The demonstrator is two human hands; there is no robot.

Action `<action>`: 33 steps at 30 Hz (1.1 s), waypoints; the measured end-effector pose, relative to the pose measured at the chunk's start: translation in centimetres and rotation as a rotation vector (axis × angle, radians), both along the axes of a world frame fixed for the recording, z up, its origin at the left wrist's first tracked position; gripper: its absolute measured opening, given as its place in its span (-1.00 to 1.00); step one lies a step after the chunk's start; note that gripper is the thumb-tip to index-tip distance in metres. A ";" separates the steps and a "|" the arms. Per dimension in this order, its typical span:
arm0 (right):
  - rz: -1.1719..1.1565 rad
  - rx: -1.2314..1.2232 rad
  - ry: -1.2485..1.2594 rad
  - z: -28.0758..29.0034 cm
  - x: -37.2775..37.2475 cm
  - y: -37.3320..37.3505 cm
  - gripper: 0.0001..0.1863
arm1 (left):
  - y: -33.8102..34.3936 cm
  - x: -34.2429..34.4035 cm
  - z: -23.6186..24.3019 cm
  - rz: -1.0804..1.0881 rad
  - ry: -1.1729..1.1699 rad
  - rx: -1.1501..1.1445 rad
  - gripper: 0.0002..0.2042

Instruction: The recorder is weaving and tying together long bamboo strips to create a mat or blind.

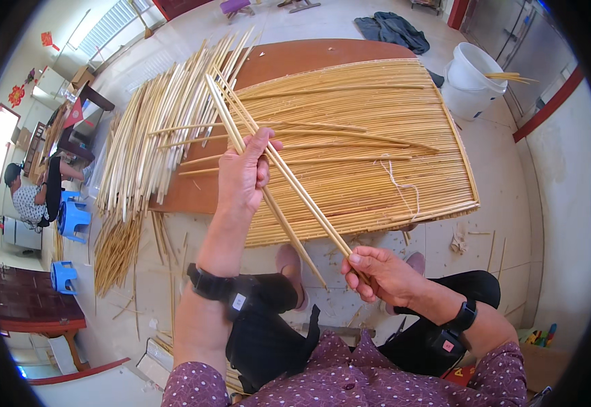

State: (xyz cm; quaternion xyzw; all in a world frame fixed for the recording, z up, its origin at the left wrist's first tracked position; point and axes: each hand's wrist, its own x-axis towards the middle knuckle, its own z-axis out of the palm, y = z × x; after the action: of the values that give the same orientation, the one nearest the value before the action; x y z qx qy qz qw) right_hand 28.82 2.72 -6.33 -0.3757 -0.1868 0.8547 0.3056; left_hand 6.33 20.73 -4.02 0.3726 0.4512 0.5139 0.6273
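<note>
My left hand (242, 178) is closed round a few long, pale reed stalks (295, 252), whose upper ends cross over the table. My right hand (382, 277) pinches the lower ends of the stalks (307, 208) that slant from my left hand. Beneath them lies a mat of closely laid stalks (349, 88) on a brown table (295, 55). Several loose stalks (377, 142) rest across the mat, and a white string (397, 182) lies curled near its right side. Exactly how many stalks each hand holds is hard to tell.
A thick heap of pale stalks (153, 129) covers the table's left end, with more stalks (115, 254) below it. A white bucket (468, 85) stands at the back right, near dark cloth (394, 32). Blue stools (73, 218) and a seated person (31, 200) are at left.
</note>
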 end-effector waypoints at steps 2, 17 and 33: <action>-0.008 0.012 -0.015 -0.4 0.1 0.0 -0.73 | 0.0 -0.1 0.0 -0.036 -0.047 0.040 -0.75; 0.083 0.105 -0.209 -1.8 0.0 -0.1 -0.71 | -1.2 1.1 2.0 -0.157 -0.241 0.103 -0.70; 0.157 0.017 0.148 -2.3 0.4 -0.5 -0.66 | -1.6 0.8 2.4 -0.106 -0.190 0.155 -0.65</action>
State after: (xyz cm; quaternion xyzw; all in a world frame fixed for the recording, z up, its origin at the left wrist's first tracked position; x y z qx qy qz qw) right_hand 29.19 2.22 -8.66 -0.2933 -0.1998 0.8998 0.2537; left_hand 7.11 19.14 -1.64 0.3929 0.3285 0.5463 0.6628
